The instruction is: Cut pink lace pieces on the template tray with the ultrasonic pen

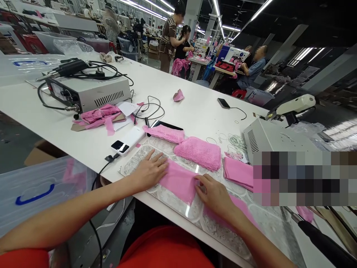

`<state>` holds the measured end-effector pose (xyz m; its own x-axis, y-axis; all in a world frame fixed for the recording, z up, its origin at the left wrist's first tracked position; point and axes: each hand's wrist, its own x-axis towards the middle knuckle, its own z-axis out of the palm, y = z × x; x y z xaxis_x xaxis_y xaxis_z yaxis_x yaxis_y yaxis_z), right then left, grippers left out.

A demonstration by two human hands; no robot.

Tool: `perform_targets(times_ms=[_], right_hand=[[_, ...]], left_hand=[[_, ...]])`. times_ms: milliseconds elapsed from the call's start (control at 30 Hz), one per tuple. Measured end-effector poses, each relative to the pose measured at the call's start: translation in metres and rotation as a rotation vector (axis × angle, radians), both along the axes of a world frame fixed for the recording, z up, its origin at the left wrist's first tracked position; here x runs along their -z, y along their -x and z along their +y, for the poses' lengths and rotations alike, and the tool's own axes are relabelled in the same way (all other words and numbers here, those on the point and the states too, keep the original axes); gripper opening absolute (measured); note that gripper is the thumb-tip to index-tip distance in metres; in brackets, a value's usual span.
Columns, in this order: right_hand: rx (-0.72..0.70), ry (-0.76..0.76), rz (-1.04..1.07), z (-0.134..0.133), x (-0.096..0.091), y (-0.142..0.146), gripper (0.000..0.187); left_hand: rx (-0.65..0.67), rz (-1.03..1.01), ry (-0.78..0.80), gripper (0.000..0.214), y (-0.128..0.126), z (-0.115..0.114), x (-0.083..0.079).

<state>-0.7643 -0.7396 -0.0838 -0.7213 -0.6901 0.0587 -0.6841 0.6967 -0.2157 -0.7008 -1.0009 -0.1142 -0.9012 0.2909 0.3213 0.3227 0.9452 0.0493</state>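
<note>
A flat piece of pink fabric (180, 180) lies on a clear, patterned mat (189, 214) in front of me. My left hand (150, 169) rests palm down over its left end, fingers spread. At its right edge, my right hand (210, 191) pinches the cloth between thumb and forefinger. Under my right forearm another pink fabric piece (242, 208) shows in part. Just beyond my hands sit a stack of pink lace (198, 152) and a narrower pink lace bundle (166, 133). Folded pink fabric pieces (238, 173) are stacked to the right.
A white power bank (128, 140) with a cable is left of the mat. Behind it stand a grey control box (103, 93) and a handheld tool (69, 68). Another grey box (281, 139) is at right, with a black-handled tool (326, 242) nearer. Co-workers are across the room.
</note>
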Motion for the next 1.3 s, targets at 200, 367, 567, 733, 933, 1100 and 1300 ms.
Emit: perform_targets(times_ms=[200, 367, 567, 733, 933, 1100, 1300], right_hand=[[0.039, -0.015, -0.045, 0.000, -0.002, 0.002, 0.034], [0.081, 0.018, -0.046, 0.001, 0.001, 0.007, 0.029], [0.088, 0.013, -0.078, -0.002, 0.003, 0.009, 0.027], [0.069, 0.012, -0.079, -0.003, 0.003, 0.010, 0.026], [0.079, -0.007, -0.088, -0.003, 0.002, 0.010, 0.027], [0.058, 0.041, -0.032, -0.001, 0.003, 0.009, 0.030], [-0.019, 0.046, -0.018, -0.001, 0.004, 0.007, 0.028]], left_hand=[[-0.028, -0.025, -0.011, 0.038, -0.002, 0.001, 0.000], [0.035, 0.006, -0.173, 0.032, 0.018, -0.002, -0.002], [-0.051, -0.032, -0.327, 0.012, 0.045, -0.001, -0.001], [-0.036, -0.019, -0.359, 0.010, 0.045, 0.000, 0.007], [-0.091, 0.028, -0.368, 0.011, 0.045, -0.001, 0.008], [-0.057, 0.071, -0.328, 0.018, 0.038, -0.003, 0.004], [0.127, -0.022, -0.125, 0.033, 0.016, -0.013, 0.006]])
